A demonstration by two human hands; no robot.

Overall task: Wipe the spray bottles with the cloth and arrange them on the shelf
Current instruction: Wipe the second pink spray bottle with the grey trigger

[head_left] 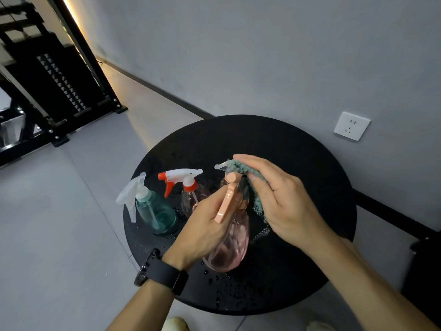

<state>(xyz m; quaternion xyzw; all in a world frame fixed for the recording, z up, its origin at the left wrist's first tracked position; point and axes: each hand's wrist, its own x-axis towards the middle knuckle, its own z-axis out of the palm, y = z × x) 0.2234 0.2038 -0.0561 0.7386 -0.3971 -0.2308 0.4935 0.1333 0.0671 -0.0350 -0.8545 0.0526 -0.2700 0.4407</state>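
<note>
My left hand [205, 225] grips a pink spray bottle [230, 249] by its neck, tilted above the round black table [298, 163]; its peach trigger points down toward me. My right hand [281, 199] presses a grey-green cloth [256, 187] over the bottle's spray head. A teal bottle [156, 213] with a clear trigger stands at the table's left edge. Beside it stands a pale pink bottle [191, 197] with a white and orange trigger, partly hidden behind my left hand.
Water drops dot the tabletop near its front edge. A black metal shelf frame [59, 91] stands on the floor at the far left. The grey wall behind the table carries a white socket [351, 126]. A dark object sits at the right edge.
</note>
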